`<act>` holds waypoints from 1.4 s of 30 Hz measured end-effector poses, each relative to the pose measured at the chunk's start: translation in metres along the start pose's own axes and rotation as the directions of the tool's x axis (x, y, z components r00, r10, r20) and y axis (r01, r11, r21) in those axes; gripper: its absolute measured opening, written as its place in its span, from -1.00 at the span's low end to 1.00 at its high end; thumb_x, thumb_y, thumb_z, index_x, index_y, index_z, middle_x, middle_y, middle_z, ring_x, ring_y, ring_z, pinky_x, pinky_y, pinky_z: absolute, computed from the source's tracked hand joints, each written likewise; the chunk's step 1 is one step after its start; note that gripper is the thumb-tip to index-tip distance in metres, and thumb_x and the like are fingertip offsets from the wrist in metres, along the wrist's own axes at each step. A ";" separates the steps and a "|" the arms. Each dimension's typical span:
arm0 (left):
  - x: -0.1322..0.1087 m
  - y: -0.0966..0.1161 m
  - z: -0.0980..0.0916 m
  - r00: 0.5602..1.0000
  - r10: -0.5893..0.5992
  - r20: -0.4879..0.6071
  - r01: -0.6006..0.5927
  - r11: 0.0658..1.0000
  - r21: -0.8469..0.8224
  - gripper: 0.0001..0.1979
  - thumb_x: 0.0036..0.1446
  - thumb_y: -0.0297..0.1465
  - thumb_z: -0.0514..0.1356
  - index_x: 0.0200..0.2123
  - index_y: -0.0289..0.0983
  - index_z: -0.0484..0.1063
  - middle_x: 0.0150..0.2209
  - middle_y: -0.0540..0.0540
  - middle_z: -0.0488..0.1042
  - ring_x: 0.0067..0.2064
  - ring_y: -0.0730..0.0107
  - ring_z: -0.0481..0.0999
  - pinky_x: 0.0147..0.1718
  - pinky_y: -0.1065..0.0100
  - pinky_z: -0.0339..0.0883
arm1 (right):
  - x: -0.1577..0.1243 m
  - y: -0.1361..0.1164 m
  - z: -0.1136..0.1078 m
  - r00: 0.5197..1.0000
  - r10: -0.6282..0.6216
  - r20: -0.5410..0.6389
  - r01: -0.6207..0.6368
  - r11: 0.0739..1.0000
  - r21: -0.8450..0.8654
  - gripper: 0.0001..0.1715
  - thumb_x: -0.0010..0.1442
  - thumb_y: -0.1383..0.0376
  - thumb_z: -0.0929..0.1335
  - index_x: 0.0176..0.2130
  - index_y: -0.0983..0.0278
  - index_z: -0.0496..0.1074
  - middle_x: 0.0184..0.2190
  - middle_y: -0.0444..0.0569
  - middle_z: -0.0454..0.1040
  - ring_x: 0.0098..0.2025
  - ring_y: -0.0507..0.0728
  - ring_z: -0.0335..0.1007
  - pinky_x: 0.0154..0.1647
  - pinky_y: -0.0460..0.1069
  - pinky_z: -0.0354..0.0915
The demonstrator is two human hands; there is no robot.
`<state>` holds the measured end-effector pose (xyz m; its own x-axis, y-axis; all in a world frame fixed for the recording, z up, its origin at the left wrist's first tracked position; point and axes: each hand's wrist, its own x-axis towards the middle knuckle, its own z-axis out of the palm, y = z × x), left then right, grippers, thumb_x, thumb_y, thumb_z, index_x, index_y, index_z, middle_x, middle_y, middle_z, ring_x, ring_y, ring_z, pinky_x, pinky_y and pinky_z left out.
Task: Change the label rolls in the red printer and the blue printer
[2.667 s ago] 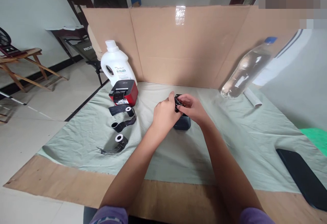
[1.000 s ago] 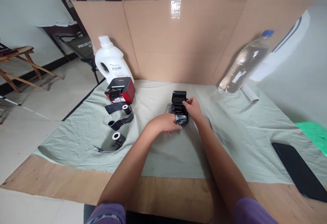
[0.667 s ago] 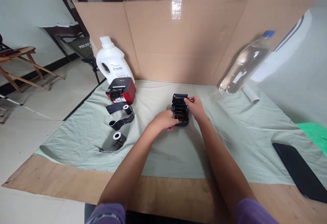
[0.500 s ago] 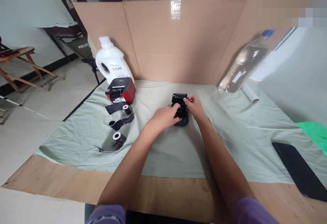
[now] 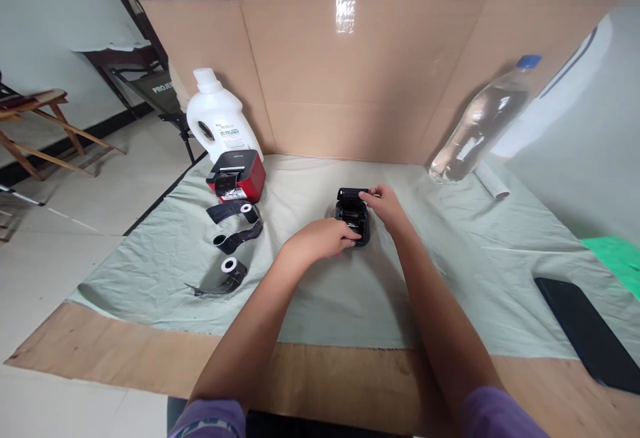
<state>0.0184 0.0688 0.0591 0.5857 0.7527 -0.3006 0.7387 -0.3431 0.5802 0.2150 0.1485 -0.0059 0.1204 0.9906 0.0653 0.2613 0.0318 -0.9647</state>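
A small black printer [image 5: 354,219] sits mid-table on the pale green cloth [image 5: 325,278], its lid tipped up at the back. My right hand [image 5: 384,203] pinches the lid's right edge. My left hand [image 5: 323,238] rests against the printer's front left, fingers curled onto its open compartment, where a dark roll lies. Three black rolls with white cores [image 5: 235,210] [image 5: 237,238] [image 5: 227,271] lie unwound to the left.
A red and black printer [image 5: 237,177] and a white detergent jug [image 5: 217,121] stand at the back left. A clear water bottle [image 5: 480,125] leans on the cardboard screen [image 5: 350,78]. A black phone [image 5: 587,335] lies at the right edge.
My left hand pressed the dark roll's loose end down into the printer's compartment and drew back to its front edge. My right hand stayed on the lid.
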 end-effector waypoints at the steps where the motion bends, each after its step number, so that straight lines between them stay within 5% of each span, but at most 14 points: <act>1: 0.000 0.000 0.000 1.000 -0.007 0.007 0.008 1.000 -0.010 -0.61 0.29 -0.30 0.09 0.11 -0.05 0.57 -0.42 -0.02 0.59 -0.55 0.41 0.41 -0.43 0.38 0.21 | -0.001 -0.003 -0.002 1.000 -0.004 0.027 0.005 1.000 -0.024 -0.58 -0.05 0.04 0.43 -0.40 0.20 0.19 -0.44 -0.21 0.28 -0.38 0.03 0.22 -0.27 -0.01 0.20; 7: 0.003 0.003 0.006 0.998 -0.041 0.052 0.043 0.998 -0.035 -0.58 0.29 -0.28 0.10 0.16 -0.06 0.53 -0.27 -0.07 0.65 -0.49 0.36 0.49 -0.38 0.37 0.25 | -0.011 -0.023 -0.021 0.951 0.044 0.306 0.056 0.949 -0.310 -0.65 0.04 0.09 0.42 -0.40 0.20 0.20 -0.45 -0.20 0.32 -0.40 0.05 0.21 -0.34 -0.04 0.10; 12: 0.008 0.001 0.014 0.997 0.072 -0.016 -0.071 0.995 0.066 -0.63 0.28 -0.34 0.13 0.09 -0.07 0.58 0.02 -0.09 0.62 -0.14 0.20 0.58 -0.28 0.37 0.26 | -0.016 -0.030 -0.021 0.930 0.114 0.351 0.054 0.899 -0.435 -0.79 0.11 0.19 0.39 -0.35 0.21 0.27 -0.39 -0.14 0.38 -0.34 0.08 0.27 -0.32 -0.03 0.14; 18: 0.007 -0.010 0.001 0.988 0.152 0.032 -0.141 0.962 -0.234 -0.61 0.25 -0.29 0.18 0.11 -0.16 0.57 -0.34 -0.06 0.63 -0.45 0.40 0.48 -0.40 0.41 0.27 | -0.014 -0.021 -0.014 0.943 0.159 0.292 -0.020 0.903 -0.429 -0.56 0.10 0.28 0.42 -0.02 0.25 0.34 0.05 0.07 0.45 -0.14 0.13 0.40 -0.12 0.00 0.29; 21: 0.017 -0.031 -0.008 0.949 0.169 -0.264 -0.273 0.860 -0.430 -0.59 0.22 -0.23 0.22 0.07 -0.25 0.58 -0.51 0.01 0.49 -0.51 0.49 0.34 -0.47 0.44 0.18 | -0.014 -0.021 -0.014 0.920 0.233 0.315 -0.086 0.905 -0.418 -0.41 0.14 0.25 0.43 0.14 0.27 0.33 0.11 0.15 0.45 -0.13 0.15 0.41 -0.13 0.00 0.31; 23: 0.030 -0.050 -0.007 0.876 0.059 -0.479 -0.326 0.804 -0.497 -0.59 0.21 -0.22 0.23 0.03 -0.32 0.59 -0.58 0.07 0.33 -0.55 0.54 0.20 -0.52 0.45 0.08 | -0.015 -0.023 -0.014 0.896 0.281 0.342 -0.127 0.904 -0.408 -0.36 0.18 0.25 0.42 0.22 0.27 0.30 0.12 0.16 0.45 -0.15 0.15 0.42 -0.20 -0.02 0.32; 25: 0.045 -0.068 0.001 0.818 -0.076 -0.570 -0.321 0.763 -0.562 -0.56 0.21 -0.21 0.24 0.04 -0.37 0.58 -0.63 0.13 0.17 -0.58 0.56 0.10 -0.54 0.45 0.01 | -0.015 -0.024 -0.014 0.880 0.317 0.355 -0.161 0.900 -0.404 -0.35 0.22 0.24 0.39 0.26 0.25 0.26 0.16 0.15 0.43 -0.16 0.13 0.43 -0.26 -0.05 0.33; 27: 0.058 -0.081 0.012 0.808 -0.173 -0.563 -0.280 0.727 -0.627 -0.50 0.19 -0.21 0.27 0.10 -0.41 0.53 -0.64 0.16 0.13 -0.58 0.56 0.08 -0.54 0.46 0.00 | -0.016 -0.024 -0.015 0.873 0.336 0.353 -0.187 0.900 -0.394 -0.34 0.24 0.23 0.38 0.28 0.23 0.25 0.20 0.14 0.39 -0.17 0.11 0.44 -0.30 -0.07 0.33; 34: 0.068 -0.079 0.027 0.942 -0.172 -0.288 -0.115 0.641 -0.759 -0.23 0.19 -0.32 0.31 0.40 -0.41 0.16 -0.61 0.09 0.33 -0.56 0.52 0.25 -0.52 0.45 0.10 | -0.012 -0.012 -0.014 0.871 0.333 0.361 -0.253 0.934 -0.253 -0.28 0.12 0.23 0.45 0.24 0.22 0.30 0.10 0.14 0.43 -0.44 0.01 0.30 -0.49 -0.06 0.25; 39: 0.068 -0.062 0.030 0.920 -0.279 -0.276 -0.024 0.662 -0.749 -0.25 0.25 -0.41 0.22 0.44 -0.41 0.05 -0.67 0.14 0.26 -0.62 0.53 0.22 -0.57 0.47 0.10 | -0.011 -0.001 -0.009 0.881 0.314 0.355 -0.253 0.945 -0.207 -0.27 0.07 0.24 0.46 0.21 0.23 0.33 -0.35 -0.07 0.47 -0.47 0.05 0.28 -0.51 -0.06 0.20; 42: 0.065 -0.059 0.033 0.910 -0.297 -0.290 -0.027 0.654 -0.756 -0.27 0.29 -0.41 0.17 0.46 -0.34 0.01 -0.68 0.16 0.23 -0.65 0.53 0.22 -0.60 0.49 0.11 | -0.013 0.003 -0.009 0.899 0.270 0.344 -0.230 0.961 -0.155 -0.22 0.07 0.19 0.45 0.25 0.21 0.30 -0.32 -0.08 0.50 -0.44 0.06 0.32 -0.46 -0.06 0.24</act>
<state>0.0243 0.1190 -0.0196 0.2170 0.9495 -0.2265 0.2155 0.1797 0.9598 0.2225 0.1344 -0.0070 -0.1502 0.9452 -0.2898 0.3722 -0.2175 -0.9023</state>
